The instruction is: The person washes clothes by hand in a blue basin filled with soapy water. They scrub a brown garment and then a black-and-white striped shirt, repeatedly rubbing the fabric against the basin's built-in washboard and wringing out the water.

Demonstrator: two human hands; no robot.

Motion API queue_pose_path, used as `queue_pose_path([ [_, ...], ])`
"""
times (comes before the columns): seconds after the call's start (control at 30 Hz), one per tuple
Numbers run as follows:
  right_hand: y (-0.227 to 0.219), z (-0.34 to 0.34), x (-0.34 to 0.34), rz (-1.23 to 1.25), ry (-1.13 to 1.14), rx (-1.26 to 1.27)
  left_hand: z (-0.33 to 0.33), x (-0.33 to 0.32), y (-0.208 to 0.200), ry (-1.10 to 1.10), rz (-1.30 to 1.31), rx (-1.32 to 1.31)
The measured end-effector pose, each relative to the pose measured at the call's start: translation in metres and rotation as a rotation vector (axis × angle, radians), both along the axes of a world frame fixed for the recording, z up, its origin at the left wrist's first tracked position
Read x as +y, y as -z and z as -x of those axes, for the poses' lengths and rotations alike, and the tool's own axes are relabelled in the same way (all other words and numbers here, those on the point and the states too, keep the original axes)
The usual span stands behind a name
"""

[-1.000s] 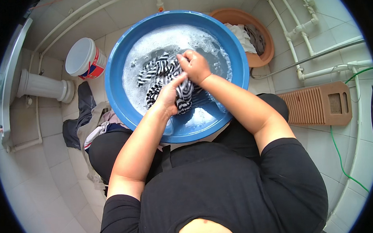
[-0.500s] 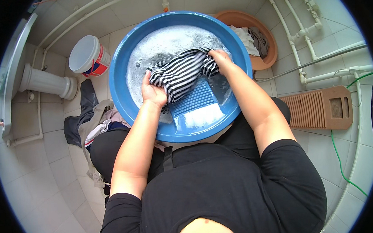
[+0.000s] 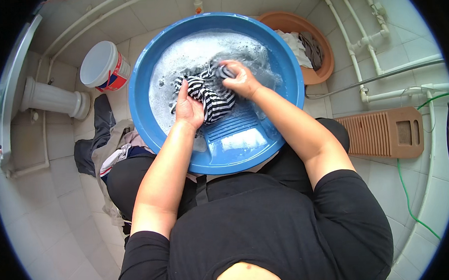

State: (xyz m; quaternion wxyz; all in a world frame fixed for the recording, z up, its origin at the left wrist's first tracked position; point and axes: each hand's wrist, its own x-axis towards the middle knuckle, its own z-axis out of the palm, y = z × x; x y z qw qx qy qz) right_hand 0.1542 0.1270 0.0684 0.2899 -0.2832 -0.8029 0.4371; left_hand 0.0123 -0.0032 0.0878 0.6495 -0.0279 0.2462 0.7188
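Note:
A wet black-and-white striped garment [image 3: 214,103] is bunched up in a large blue basin [image 3: 142,124] of foamy water. My left hand [image 3: 189,108] holds its near left side, thumb up, with the other fingers partly hidden by the cloth. Farther right, my right hand [image 3: 242,82] is closed round a twisted bunch of the same garment. A ridged washboard [image 3: 234,125], built into the basin's near side, lies just below the cloth.
A white bucket [image 3: 101,65] stands left of the basin, near a white pedestal [image 3: 57,99]. Clothes [image 3: 115,144] lie on the floor by my left knee. At the far right is a brown tub [image 3: 327,74] with laundry; a brown washboard [image 3: 384,133] lies nearer.
My right hand has moved left and nearer to my left hand. The garment, stretched between them before, is now bunched up.

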Motion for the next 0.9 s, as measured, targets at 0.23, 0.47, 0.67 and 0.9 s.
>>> queue_pose_path([
  [0.23,-0.072,0.025,-0.108,-0.255,-0.338,0.128,0.012,-0.016,-0.026,0.332,0.111,-0.139],
  [0.47,-0.053,0.026,-0.091,-0.529,-0.024,0.116,-0.005,-0.006,0.007,0.137,0.241,0.096],
  [0.67,-0.057,0.033,-0.101,-0.309,0.168,0.051,-0.01,-0.006,0.002,0.165,0.365,0.161],
  [0.9,-0.04,0.026,-0.073,0.049,0.271,-0.083,-0.039,0.002,-0.047,-0.007,0.579,0.235],
])
